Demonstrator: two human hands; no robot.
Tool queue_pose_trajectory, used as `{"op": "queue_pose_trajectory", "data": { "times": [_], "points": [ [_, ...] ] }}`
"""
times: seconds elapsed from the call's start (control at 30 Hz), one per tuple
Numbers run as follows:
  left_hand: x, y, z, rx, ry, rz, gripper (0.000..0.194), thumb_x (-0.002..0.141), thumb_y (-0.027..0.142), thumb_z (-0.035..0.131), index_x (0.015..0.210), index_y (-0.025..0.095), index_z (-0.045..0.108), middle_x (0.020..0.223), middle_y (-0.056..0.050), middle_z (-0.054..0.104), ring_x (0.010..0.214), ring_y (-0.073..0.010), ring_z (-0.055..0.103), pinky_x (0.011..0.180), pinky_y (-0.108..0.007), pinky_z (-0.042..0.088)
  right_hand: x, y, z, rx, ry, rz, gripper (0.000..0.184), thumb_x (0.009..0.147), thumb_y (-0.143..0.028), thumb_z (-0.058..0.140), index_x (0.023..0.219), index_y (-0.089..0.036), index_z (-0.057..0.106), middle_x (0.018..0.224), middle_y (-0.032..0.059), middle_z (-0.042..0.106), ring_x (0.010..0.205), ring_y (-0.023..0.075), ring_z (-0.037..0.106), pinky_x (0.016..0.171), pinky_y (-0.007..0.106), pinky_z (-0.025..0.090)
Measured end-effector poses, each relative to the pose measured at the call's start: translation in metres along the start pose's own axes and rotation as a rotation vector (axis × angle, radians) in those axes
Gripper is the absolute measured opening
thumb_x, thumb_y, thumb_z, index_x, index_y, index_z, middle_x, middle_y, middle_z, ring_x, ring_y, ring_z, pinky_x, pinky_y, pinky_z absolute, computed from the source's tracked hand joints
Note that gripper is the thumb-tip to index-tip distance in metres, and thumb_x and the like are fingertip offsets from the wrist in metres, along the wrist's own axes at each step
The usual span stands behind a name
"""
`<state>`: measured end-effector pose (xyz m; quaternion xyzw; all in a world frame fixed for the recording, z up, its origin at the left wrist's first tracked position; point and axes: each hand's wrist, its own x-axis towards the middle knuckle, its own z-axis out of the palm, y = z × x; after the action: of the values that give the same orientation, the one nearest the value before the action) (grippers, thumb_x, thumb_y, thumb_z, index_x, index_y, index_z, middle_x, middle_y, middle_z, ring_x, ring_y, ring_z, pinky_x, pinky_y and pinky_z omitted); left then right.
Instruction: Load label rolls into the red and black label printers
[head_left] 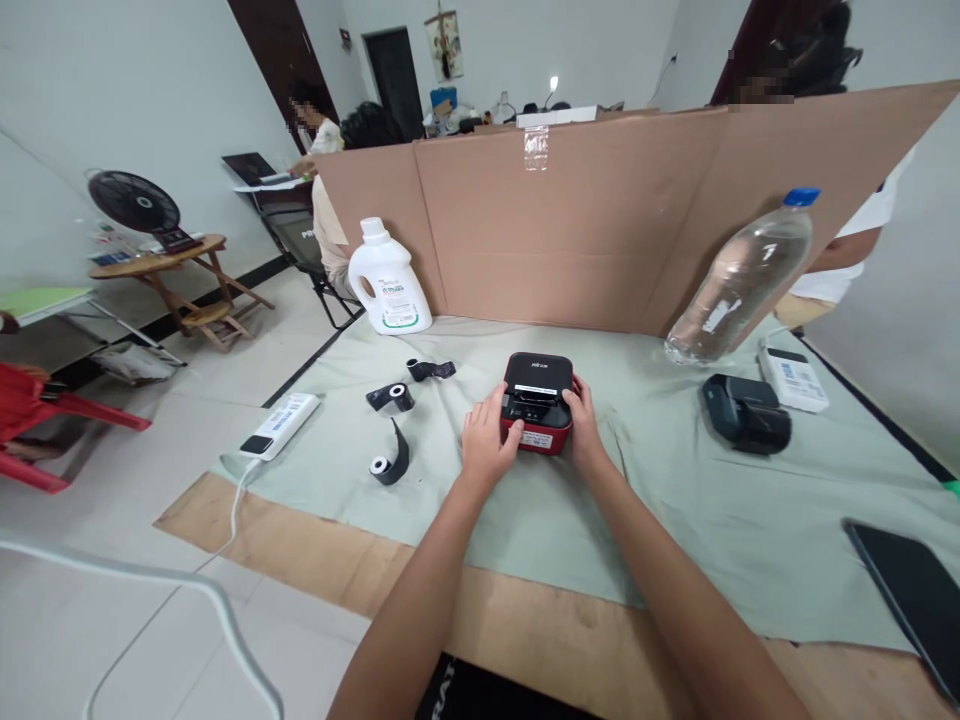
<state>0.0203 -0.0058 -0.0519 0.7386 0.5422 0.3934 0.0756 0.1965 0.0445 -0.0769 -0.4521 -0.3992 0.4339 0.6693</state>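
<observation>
A small black and red label printer (537, 390) sits on the pale green cloth (450, 500) in front of me, its lid down. My left hand (489, 437) grips its left side, with the thumb at the front corner. On the opposite side, my right hand (585, 420) has its fingers along the edge and its thumb on top. To the left lie three small black rolls: a far roll (429, 370), a middle roll (393, 397) and a near roll (390, 463) with a loose curled end.
A cardboard panel (555, 230) stands behind, with a white jug (391, 285) and a leaning clear bottle (739, 275) against it. At right are a black device (746, 412), a white block (793, 378) and a dark tablet (911, 590); a corded white block (281, 425) lies left. People are beyond the panel.
</observation>
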Motion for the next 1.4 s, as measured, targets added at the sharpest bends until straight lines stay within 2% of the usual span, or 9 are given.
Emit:
{"op": "queue_pose_trajectory", "data": {
  "times": [0.13, 0.27, 0.37, 0.5, 0.6, 1.03, 1.23, 1.33, 1.4],
  "points": [
    [0.001, -0.002, 0.0, -0.025, -0.016, 0.017, 0.072, 0.1, 0.04, 0.044, 0.164, 0.018, 0.019, 0.154, -0.014, 0.05, 0.13, -0.03, 0.053, 0.109, -0.044, 0.039, 0.0, 0.003, 0.0, 0.027, 0.005, 0.025, 0.054, 0.082, -0.049, 0.064, 0.131, -0.029, 0.056, 0.145, 0.0053, 0.055, 0.136, 0.0246, 0.051, 0.118, 0.047, 0.038],
    [0.001, -0.003, -0.001, -0.029, -0.023, 0.025, 0.072, 0.1, 0.041, 0.044, 0.164, 0.019, 0.019, 0.155, -0.013, 0.05, 0.131, -0.0303, 0.052, 0.109, -0.044, 0.039, -0.001, -0.001, 0.001, 0.023, 0.01, 0.016, 0.05, 0.082, -0.048, 0.064, 0.128, -0.029, 0.058, 0.144, 0.0052, 0.056, 0.135, 0.0246, 0.051, 0.118, 0.046, 0.038],
    [0.001, -0.003, -0.002, -0.042, -0.005, 0.007, 0.067, 0.1, 0.039, 0.044, 0.161, 0.02, 0.026, 0.153, -0.013, 0.053, 0.129, -0.0295, 0.055, 0.106, -0.043, 0.04, 0.002, -0.003, 0.0, 0.013, 0.009, 0.036, 0.049, 0.08, -0.043, 0.064, 0.127, -0.029, 0.059, 0.14, 0.0046, 0.059, 0.133, 0.0245, 0.053, 0.117, 0.046, 0.039],
    [0.003, -0.001, -0.001, -0.024, 0.055, -0.027, 0.053, 0.1, 0.032, 0.041, 0.152, 0.022, 0.044, 0.137, -0.012, 0.065, 0.119, -0.0266, 0.061, 0.099, -0.041, 0.041, 0.006, -0.007, -0.001, 0.002, -0.007, 0.088, 0.049, 0.073, -0.033, 0.065, 0.122, -0.028, 0.062, 0.131, 0.0038, 0.064, 0.126, 0.0256, 0.058, 0.112, 0.046, 0.044],
    [0.003, 0.0, 0.0, 0.01, 0.064, -0.018, 0.051, 0.1, 0.032, 0.039, 0.149, 0.022, 0.048, 0.131, -0.011, 0.067, 0.115, -0.0259, 0.062, 0.095, -0.04, 0.042, 0.005, -0.011, 0.0, 0.022, -0.03, 0.085, 0.05, 0.073, -0.033, 0.065, 0.123, -0.029, 0.062, 0.131, 0.0032, 0.065, 0.127, 0.0256, 0.057, 0.113, 0.046, 0.043],
    [-0.005, -0.008, 0.006, -0.112, 0.108, -0.038, 0.058, 0.101, 0.037, 0.042, 0.156, 0.02, 0.034, 0.147, -0.015, 0.059, 0.128, -0.0278, 0.059, 0.106, -0.046, 0.04, 0.002, -0.004, -0.002, 0.066, -0.038, 0.076, 0.055, 0.075, -0.041, 0.069, 0.128, -0.028, 0.06, 0.14, 0.0066, 0.06, 0.132, 0.0268, 0.054, 0.115, 0.046, 0.042],
    [-0.008, -0.008, 0.005, -0.152, 0.101, -0.039, 0.059, 0.101, 0.037, 0.044, 0.156, 0.019, 0.033, 0.148, -0.015, 0.057, 0.135, -0.0268, 0.054, 0.112, -0.047, 0.038, -0.003, 0.009, -0.002, -0.011, -0.009, -0.028, 0.056, 0.087, -0.053, 0.061, 0.136, -0.027, 0.058, 0.146, 0.0059, 0.056, 0.137, 0.0248, 0.049, 0.121, 0.048, 0.033],
    [-0.008, -0.007, 0.002, -0.212, 0.124, -0.064, 0.058, 0.101, 0.037, 0.045, 0.155, 0.019, 0.034, 0.149, -0.015, 0.057, 0.123, -0.0244, 0.061, 0.111, -0.045, 0.041, -0.007, 0.015, -0.002, -0.086, 0.021, -0.112, 0.054, 0.092, -0.054, 0.053, 0.138, -0.025, 0.057, 0.146, 0.0073, 0.055, 0.137, 0.0241, 0.048, 0.121, 0.047, 0.032],
    [-0.005, -0.007, -0.004, -0.267, 0.191, -0.122, 0.055, 0.1, 0.036, 0.045, 0.152, 0.02, 0.037, 0.147, -0.016, 0.058, 0.111, -0.0212, 0.064, 0.105, -0.041, 0.046, -0.01, 0.015, -0.003, -0.109, 0.035, -0.14, 0.054, 0.094, -0.055, 0.05, 0.138, -0.024, 0.058, 0.144, 0.0084, 0.056, 0.134, 0.0245, 0.051, 0.119, 0.047, 0.035]
  ]
}}
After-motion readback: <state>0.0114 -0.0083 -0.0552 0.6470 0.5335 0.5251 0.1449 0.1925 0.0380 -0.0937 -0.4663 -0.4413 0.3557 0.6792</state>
